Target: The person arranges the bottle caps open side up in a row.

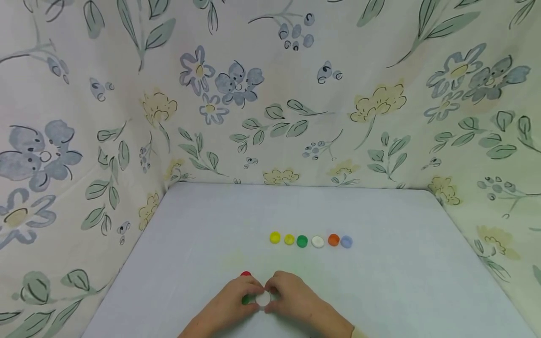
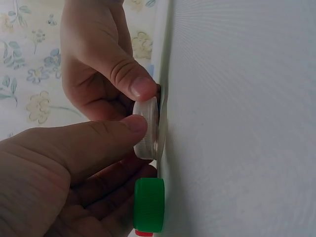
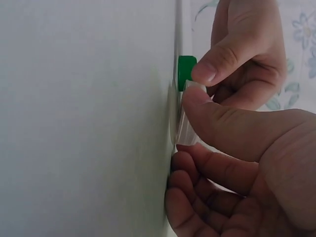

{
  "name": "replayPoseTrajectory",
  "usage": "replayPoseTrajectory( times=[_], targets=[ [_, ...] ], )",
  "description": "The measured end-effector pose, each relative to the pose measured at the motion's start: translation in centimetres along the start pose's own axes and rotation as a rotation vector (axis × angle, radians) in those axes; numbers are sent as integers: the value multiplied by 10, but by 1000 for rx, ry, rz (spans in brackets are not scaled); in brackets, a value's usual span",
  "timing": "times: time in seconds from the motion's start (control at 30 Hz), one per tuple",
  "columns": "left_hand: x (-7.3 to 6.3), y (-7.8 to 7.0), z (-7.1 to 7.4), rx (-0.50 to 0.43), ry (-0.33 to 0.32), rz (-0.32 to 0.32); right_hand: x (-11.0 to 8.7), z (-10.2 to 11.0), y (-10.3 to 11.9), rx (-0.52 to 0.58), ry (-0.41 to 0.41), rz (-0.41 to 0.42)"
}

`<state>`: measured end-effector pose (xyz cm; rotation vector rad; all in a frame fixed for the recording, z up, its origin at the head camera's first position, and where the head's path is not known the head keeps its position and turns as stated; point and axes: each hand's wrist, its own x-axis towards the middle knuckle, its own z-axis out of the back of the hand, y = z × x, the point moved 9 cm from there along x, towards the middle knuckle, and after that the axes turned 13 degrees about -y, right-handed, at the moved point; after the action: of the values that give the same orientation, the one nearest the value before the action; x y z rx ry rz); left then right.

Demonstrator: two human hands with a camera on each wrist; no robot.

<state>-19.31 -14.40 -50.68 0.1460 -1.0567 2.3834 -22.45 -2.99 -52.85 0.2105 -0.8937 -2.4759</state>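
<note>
A white ribbed bottle cap (image 1: 263, 298) is between the two hands near the front of the table. My left hand (image 1: 235, 299) pinches its left side between thumb and fingers. From the right, my right hand (image 1: 293, 296) pinches it with thumb and curled forefinger. Under the cap (image 2: 145, 140) a thin pale edge shows in the left wrist view; I cannot tell what it is. A green bottle cap (image 2: 149, 205) stands on the table beside the left hand's fingers. Behind that hand is a red cap (image 1: 245, 273), partly hidden by it.
Farther back, several caps lie in a row: two yellow ones, the left one (image 1: 275, 237) slightly larger, then a green (image 1: 302, 241), a white (image 1: 318, 241), an orange (image 1: 333, 240) and a pale blue one (image 1: 346, 241). Flower-patterned cloth (image 1: 270, 94) hangs around the white table (image 1: 203, 211).
</note>
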Motion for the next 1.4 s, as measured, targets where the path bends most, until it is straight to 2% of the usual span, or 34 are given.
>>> replayPoseTrajectory(
  times=[0.23, 0.47, 0.57, 0.7, 0.9, 1.07, 1.23, 1.3, 1.4],
  targets=[
    [-1, -4, 1, 11, -15, -36, 0, 1, -4, 63, 32, -30],
    [-2, -7, 2, 37, -63, -121, -1, 3, -3, 81, 46, -3],
    [-2, -8, 3, 35, -71, -133, -1, 4, -3, 83, 49, 4],
    [-1, -8, 5, 31, -81, -122, -1, 6, 0, 72, 52, 44],
    [3, -13, 12, -49, -157, -127, -3, 14, 3, 62, 6, 133],
    [10, -14, 20, -128, -197, -57, 0, 28, 4, 141, -53, 117],
    [23, -14, 28, -124, -190, 19, 6, 38, 7, 178, -96, 91],
    [29, -11, 29, -126, -172, 73, 8, 40, 7, 184, -118, 79],
    [38, -2, 31, -147, -144, 191, 12, 45, 6, 208, -155, 39]
  ],
)
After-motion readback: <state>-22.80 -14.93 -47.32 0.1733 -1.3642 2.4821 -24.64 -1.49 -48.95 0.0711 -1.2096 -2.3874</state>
